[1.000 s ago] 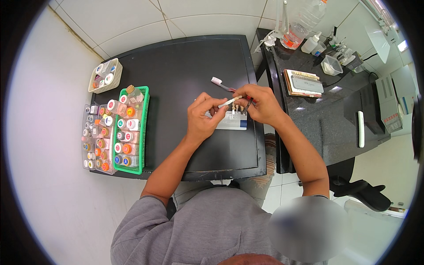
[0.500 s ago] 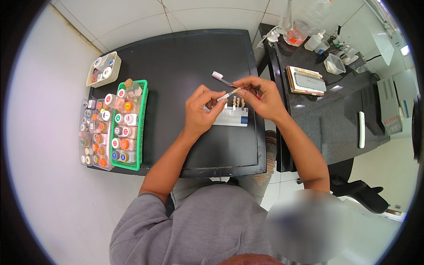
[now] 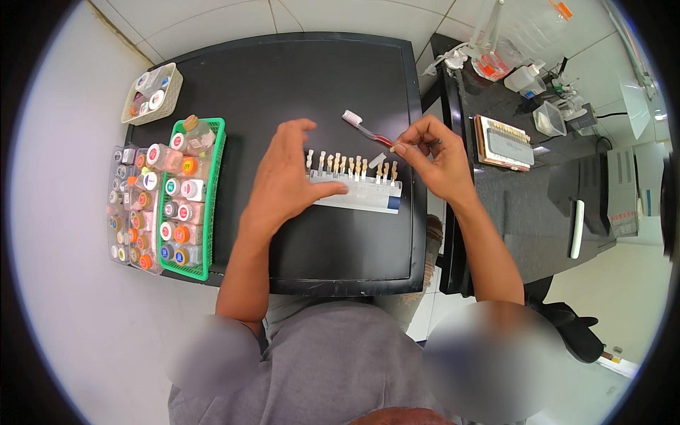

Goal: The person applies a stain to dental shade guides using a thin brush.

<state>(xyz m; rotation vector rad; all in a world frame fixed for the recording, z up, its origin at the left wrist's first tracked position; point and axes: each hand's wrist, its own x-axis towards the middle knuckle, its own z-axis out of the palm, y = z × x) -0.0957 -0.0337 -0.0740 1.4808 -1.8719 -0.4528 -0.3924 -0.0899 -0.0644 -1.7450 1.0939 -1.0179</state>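
Note:
A tooth shade guide, with a pale holder bar (image 3: 361, 196) and a row of tooth-coloured tabs (image 3: 341, 166), lies on the black table. My left hand (image 3: 280, 177) is open at the guide's left end, thumb stretched over the bar, holding nothing. Above the guide's right end, my right hand (image 3: 435, 156) pinches a small yellowish tooth-shaped piece (image 3: 394, 149), mostly covered by the fingers. A small whitish strip (image 3: 377, 161) shows between the tabs and that hand. The toothbrush (image 3: 363, 127) lies just beyond, its red handle running toward my right fingers.
At the left stand a green basket (image 3: 210, 205) of capped bottles, clear trays with more bottles (image 3: 127, 205), and a cream basket (image 3: 166, 106). A darker counter on the right bears another shade guide (image 3: 506, 142), a clear tub (image 3: 550, 119) and a white stick (image 3: 578, 228).
My left hand has let go of the whitish strip, opened and moved left, uncovering the row of tabs. My right hand has shifted slightly right, still pinching the small piece.

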